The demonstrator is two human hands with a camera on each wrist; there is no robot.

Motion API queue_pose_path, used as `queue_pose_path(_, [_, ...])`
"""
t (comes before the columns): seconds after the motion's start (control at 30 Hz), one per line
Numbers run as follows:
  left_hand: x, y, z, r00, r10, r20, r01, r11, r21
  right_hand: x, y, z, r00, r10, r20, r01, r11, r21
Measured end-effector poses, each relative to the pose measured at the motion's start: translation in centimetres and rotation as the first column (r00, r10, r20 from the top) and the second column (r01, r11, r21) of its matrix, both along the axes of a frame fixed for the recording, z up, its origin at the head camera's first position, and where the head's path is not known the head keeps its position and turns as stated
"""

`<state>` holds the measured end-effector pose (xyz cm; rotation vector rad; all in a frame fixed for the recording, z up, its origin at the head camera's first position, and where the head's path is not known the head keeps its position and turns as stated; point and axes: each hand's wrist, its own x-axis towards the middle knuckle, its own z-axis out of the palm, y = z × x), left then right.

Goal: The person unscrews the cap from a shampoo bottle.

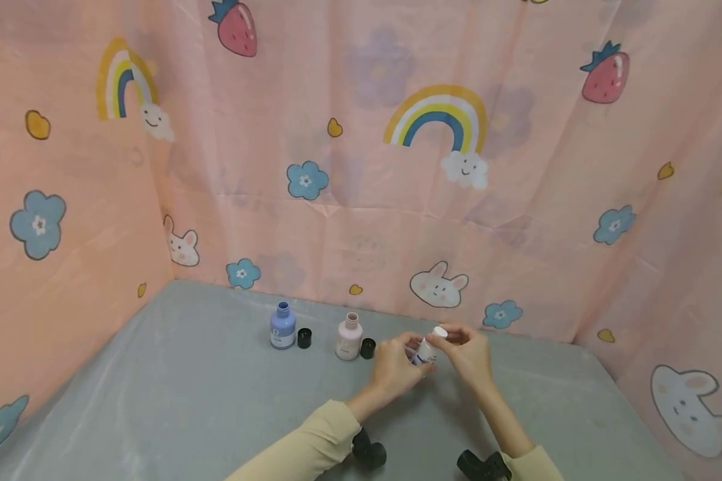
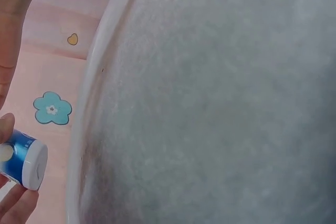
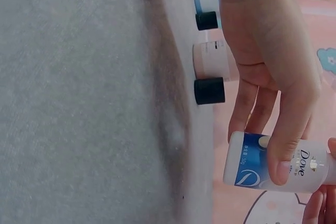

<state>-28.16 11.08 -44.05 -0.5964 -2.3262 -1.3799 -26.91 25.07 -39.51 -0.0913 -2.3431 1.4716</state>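
Observation:
A small white-and-blue Dove bottle (image 3: 247, 158) with a white cap (image 1: 440, 331) is held up above the table, tilted in the head view. My left hand (image 1: 392, 364) grips its body, the thumb lying along the label in the right wrist view. At the top end, my right hand (image 1: 470, 353) pinches the white cap between thumb and fingers. The bottle's white base (image 2: 35, 165) shows in the left wrist view. To the left stand an uncapped pale pink bottle (image 1: 349, 339) and an uncapped blue bottle (image 1: 283, 327).
One black cap (image 1: 368, 348) sits beside the pink bottle, another black cap (image 1: 304, 338) beside the blue one. A grey cover spreads over the table (image 1: 174, 401). Behind it hangs a pink patterned curtain (image 1: 361, 234). Black devices (image 1: 368, 451) are worn at both wrists.

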Motion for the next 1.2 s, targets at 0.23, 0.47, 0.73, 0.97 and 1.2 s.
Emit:
queue_pose_path(0.23, [-0.3,0.1,0.0,0.999,0.040,-0.036,-0.039,0.999,0.022,0.0,-0.1,0.5,1.000,0.021,0.020,-0.021,1.000,0.006])
queue_pose_path(0.47, [-0.5,-0.1,-0.1,0.999,0.014,-0.031,-0.013,1.000,0.016,-0.2,0.0,0.3,0.999,0.028,0.030,-0.027,1.000,-0.007])
queue_pose_path(0.73, [-0.6,-0.7,-0.2,0.996,-0.076,0.053,0.075,0.997,0.018,-0.2,0.3,0.1,0.997,0.067,0.031,-0.068,0.996,0.059])
queue_pose_path(0.97, [-0.8,-1.0,-0.2,0.985,-0.144,0.095,0.148,0.988,-0.032,0.0,0.5,0.0,0.991,0.128,0.048,-0.129,0.991,0.028])
queue_pose_path(1.2, [-1.1,-1.3,0.0,0.966,-0.215,0.142,0.226,0.972,-0.071,0.2,1.0,0.0,0.985,0.168,0.037,-0.170,0.984,0.054])
